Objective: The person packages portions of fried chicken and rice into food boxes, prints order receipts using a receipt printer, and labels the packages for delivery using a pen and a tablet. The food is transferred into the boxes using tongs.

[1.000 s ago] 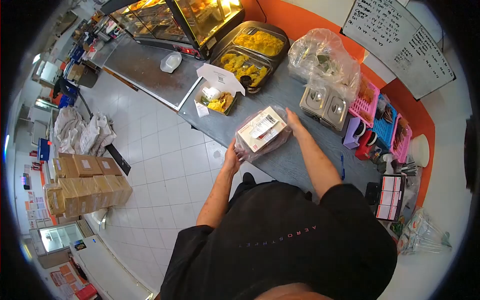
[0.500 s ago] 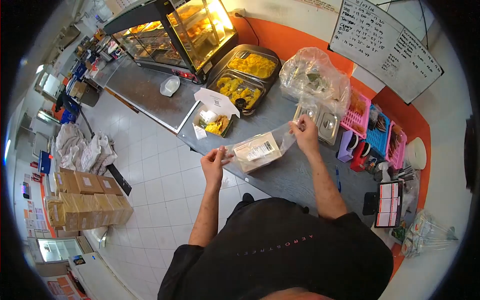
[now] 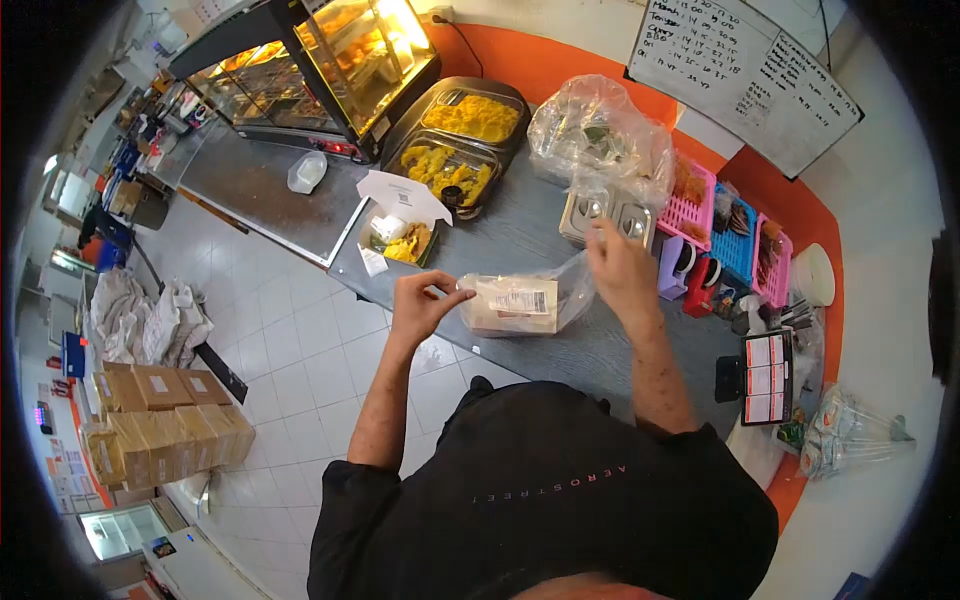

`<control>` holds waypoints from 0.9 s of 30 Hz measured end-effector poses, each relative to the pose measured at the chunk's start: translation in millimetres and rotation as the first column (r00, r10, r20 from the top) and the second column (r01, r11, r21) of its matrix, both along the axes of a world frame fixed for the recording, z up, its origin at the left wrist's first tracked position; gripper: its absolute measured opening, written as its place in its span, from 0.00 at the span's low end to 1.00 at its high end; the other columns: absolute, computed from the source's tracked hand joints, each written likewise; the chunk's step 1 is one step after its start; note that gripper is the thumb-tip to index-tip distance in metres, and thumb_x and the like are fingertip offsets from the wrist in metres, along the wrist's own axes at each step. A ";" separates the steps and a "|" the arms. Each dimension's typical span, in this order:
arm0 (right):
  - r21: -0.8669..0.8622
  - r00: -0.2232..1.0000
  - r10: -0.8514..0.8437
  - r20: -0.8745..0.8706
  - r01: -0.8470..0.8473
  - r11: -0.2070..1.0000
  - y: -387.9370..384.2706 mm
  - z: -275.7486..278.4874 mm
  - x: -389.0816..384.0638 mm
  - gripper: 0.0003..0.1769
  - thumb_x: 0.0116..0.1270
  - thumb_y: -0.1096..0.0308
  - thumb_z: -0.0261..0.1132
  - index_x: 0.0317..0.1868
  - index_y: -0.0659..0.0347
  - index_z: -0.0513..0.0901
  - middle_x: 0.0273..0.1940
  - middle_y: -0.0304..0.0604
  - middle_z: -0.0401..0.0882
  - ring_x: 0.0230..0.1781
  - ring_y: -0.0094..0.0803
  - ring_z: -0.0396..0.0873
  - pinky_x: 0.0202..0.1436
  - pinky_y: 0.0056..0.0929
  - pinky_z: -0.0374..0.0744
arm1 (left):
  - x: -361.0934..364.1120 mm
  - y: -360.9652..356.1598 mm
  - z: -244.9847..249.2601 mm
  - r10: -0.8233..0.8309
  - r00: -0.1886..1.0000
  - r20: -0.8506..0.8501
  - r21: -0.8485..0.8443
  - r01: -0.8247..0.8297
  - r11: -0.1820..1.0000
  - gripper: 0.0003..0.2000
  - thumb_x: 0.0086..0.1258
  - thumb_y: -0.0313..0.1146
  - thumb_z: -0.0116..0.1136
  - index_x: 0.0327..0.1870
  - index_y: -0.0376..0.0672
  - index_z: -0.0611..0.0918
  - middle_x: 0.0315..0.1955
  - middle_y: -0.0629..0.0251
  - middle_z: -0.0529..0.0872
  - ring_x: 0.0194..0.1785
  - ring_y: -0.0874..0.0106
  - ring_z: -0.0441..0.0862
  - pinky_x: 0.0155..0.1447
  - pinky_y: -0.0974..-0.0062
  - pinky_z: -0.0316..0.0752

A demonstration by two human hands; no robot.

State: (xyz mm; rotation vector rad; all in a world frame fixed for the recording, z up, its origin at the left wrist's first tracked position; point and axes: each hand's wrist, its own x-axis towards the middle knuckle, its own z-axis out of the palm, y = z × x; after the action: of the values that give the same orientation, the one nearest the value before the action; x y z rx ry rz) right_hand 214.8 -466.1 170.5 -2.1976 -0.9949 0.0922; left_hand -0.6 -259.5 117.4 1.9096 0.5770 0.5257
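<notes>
A closed box with a white label [image 3: 512, 305] sits inside a clear plastic bag [image 3: 573, 292] at the counter's front edge. My left hand [image 3: 425, 304] pinches the bag at the box's left end, thumb and index finger together. To the right of the box, my right hand [image 3: 622, 272] is raised over the counter with its fingers closed on the bag's other end. Behind my left hand stands an open food box [image 3: 402, 240] with yellow food and a raised white lid.
Trays of yellow food [image 3: 447, 168] stand beside a lit display case [image 3: 310, 80]. A large plastic bag [image 3: 600, 130], lidded metal containers [image 3: 607, 212], pink baskets [image 3: 688, 205], a red tape dispenser [image 3: 700, 287] and a tablet [image 3: 767, 378] line the right side.
The view has shifted. The bagged box has turned to lie more level along the counter edge. My left hand has moved onto the bag beside the box, and my right hand has tilted.
</notes>
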 end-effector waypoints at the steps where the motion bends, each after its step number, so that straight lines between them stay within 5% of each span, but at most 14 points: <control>1: -0.155 0.942 -0.120 0.314 0.175 0.972 -9.3 3.7 3.5 0.13 0.63 0.71 0.62 0.49 0.62 0.78 0.26 0.50 0.82 0.28 0.48 0.83 0.32 0.41 0.79 | -2.5 -0.9 -5.7 0.026 1.000 -0.010 0.151 -0.024 0.988 0.10 0.56 0.33 0.74 0.28 0.38 0.85 0.21 0.73 0.82 0.26 0.82 0.76 0.33 0.85 0.70; 3: -0.206 0.968 -0.139 0.211 0.182 0.961 -35.5 -16.0 23.2 0.16 0.65 0.73 0.58 0.53 0.65 0.77 0.36 0.53 0.85 0.36 0.53 0.83 0.42 0.41 0.80 | -11.6 10.4 -41.8 0.058 0.996 -0.071 0.272 -0.036 0.962 0.27 0.47 0.44 0.79 0.45 0.38 0.83 0.32 0.66 0.83 0.36 0.75 0.78 0.40 0.80 0.72; 5: -0.465 0.995 0.078 -0.065 -0.099 0.880 -62.7 -89.9 47.0 0.32 0.58 0.63 0.69 0.62 0.64 0.72 0.54 0.58 0.78 0.56 0.51 0.76 0.59 0.39 0.74 | -11.6 16.8 -65.1 -0.071 0.869 0.489 0.216 -0.042 0.975 0.51 0.36 0.55 0.81 0.64 0.39 0.70 0.54 0.56 0.77 0.55 0.65 0.74 0.53 0.70 0.71; 6: -0.493 0.961 0.276 0.025 -0.229 0.839 -73.3 -111.6 38.7 0.52 0.45 0.56 0.78 0.69 0.64 0.63 0.66 0.59 0.64 0.68 0.51 0.62 0.69 0.40 0.65 | -18.9 28.2 -88.2 -0.189 0.959 0.211 0.381 0.097 0.919 0.67 0.29 0.64 0.78 0.73 0.41 0.54 0.68 0.53 0.63 0.68 0.58 0.63 0.64 0.59 0.63; 9: -0.206 0.925 0.377 0.051 -0.360 0.910 -35.1 -152.3 -2.0 0.61 0.41 0.54 0.80 0.73 0.56 0.53 0.72 0.53 0.57 0.70 0.50 0.62 0.71 0.46 0.63 | 8.0 14.9 -164.3 -0.204 0.945 0.257 0.169 0.164 0.972 0.59 0.34 0.62 0.77 0.70 0.41 0.63 0.69 0.54 0.65 0.71 0.56 0.62 0.68 0.54 0.60; 12: 0.160 0.912 0.402 0.077 -0.410 0.898 28.2 -171.8 -40.9 0.46 0.45 0.59 0.79 0.65 0.61 0.68 0.62 0.52 0.71 0.63 0.46 0.70 0.68 0.45 0.65 | 57.0 -1.4 -133.0 -0.554 0.832 -0.012 0.302 0.532 0.791 0.17 0.55 0.38 0.68 0.45 0.41 0.84 0.38 0.55 0.87 0.43 0.60 0.83 0.52 0.65 0.75; 13: 0.254 0.878 0.447 0.168 -0.477 0.842 45.1 -178.9 -46.8 0.41 0.45 0.62 0.79 0.61 0.62 0.74 0.57 0.51 0.76 0.59 0.46 0.74 0.64 0.42 0.70 | 67.7 -3.6 -162.2 -0.565 0.821 -0.085 0.172 0.570 0.803 0.16 0.55 0.33 0.64 0.45 0.39 0.83 0.41 0.52 0.85 0.44 0.61 0.82 0.49 0.64 0.76; 15: 0.071 0.825 0.132 -0.550 -0.111 0.991 57.3 -170.5 -57.4 0.20 0.55 0.69 0.70 0.50 0.61 0.82 0.46 0.46 0.83 0.49 0.38 0.81 0.53 0.35 0.78 | 64.7 -16.3 -121.9 -0.469 0.878 0.099 -0.175 0.479 0.860 0.21 0.57 0.34 0.66 0.52 0.38 0.77 0.47 0.51 0.81 0.49 0.62 0.79 0.51 0.63 0.77; 16: 0.157 0.809 0.151 -0.568 -0.074 0.985 58.8 -164.5 -55.0 0.17 0.59 0.69 0.67 0.49 0.62 0.82 0.43 0.43 0.85 0.44 0.33 0.82 0.48 0.32 0.79 | 63.9 -13.4 -126.5 -0.364 0.905 0.219 -0.019 0.377 0.926 0.27 0.57 0.38 0.68 0.57 0.38 0.74 0.48 0.53 0.80 0.49 0.61 0.80 0.50 0.63 0.78; 17: 0.231 0.916 0.374 -0.143 -0.336 0.913 54.7 -182.5 -40.7 0.14 0.62 0.68 0.65 0.48 0.63 0.82 0.42 0.43 0.85 0.43 0.30 0.82 0.48 0.31 0.79 | 63.2 -11.2 -131.7 -0.285 0.893 0.349 0.118 0.259 0.959 0.34 0.57 0.42 0.71 0.62 0.37 0.70 0.48 0.55 0.79 0.49 0.61 0.81 0.49 0.63 0.79; 19: 0.219 0.843 0.039 -0.537 0.094 0.971 47.0 -189.4 -47.5 0.12 0.65 0.67 0.64 0.46 0.64 0.82 0.43 0.43 0.83 0.46 0.30 0.80 0.48 0.30 0.77 | 58.6 0.5 -126.6 -0.434 0.816 0.382 0.283 0.344 0.895 0.43 0.53 0.49 0.72 0.67 0.39 0.64 0.57 0.52 0.74 0.59 0.57 0.75 0.59 0.60 0.74; 23: 0.358 0.854 0.159 -0.495 0.034 0.933 49.3 -189.9 -61.6 0.12 0.66 0.66 0.65 0.46 0.64 0.81 0.46 0.41 0.82 0.48 0.29 0.78 0.53 0.31 0.76 | 89.9 -12.9 -150.2 -0.480 0.837 0.264 0.556 0.275 0.785 0.38 0.60 0.51 0.65 0.67 0.40 0.65 0.63 0.52 0.71 0.63 0.54 0.71 0.66 0.57 0.66; 25: 0.420 0.862 0.168 -0.479 0.057 0.906 50.7 -195.2 -61.7 0.13 0.63 0.66 0.68 0.45 0.64 0.80 0.45 0.42 0.82 0.48 0.30 0.78 0.53 0.31 0.76 | 115.0 -13.9 -166.2 -0.734 0.612 -0.294 -0.024 0.763 0.646 0.30 0.68 0.47 0.55 0.68 0.41 0.66 0.68 0.54 0.66 0.67 0.55 0.67 0.71 0.60 0.60; 27: 0.469 0.866 0.169 -0.470 0.083 0.879 54.9 -181.7 -58.2 0.15 0.60 0.67 0.70 0.45 0.64 0.80 0.44 0.42 0.82 0.48 0.31 0.78 0.53 0.31 0.76 | 120.8 -33.9 -247.1 -0.585 0.810 -0.044 0.424 0.545 0.723 0.25 0.73 0.42 0.46 0.67 0.41 0.67 0.66 0.54 0.70 0.68 0.56 0.67 0.70 0.63 0.62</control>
State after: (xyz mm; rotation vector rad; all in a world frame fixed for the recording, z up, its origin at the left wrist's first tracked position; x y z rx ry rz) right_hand 156.6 -411.1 -11.2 -1.5739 -0.6770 0.3800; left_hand 120.2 -293.4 -129.7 2.3160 -0.2293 0.3427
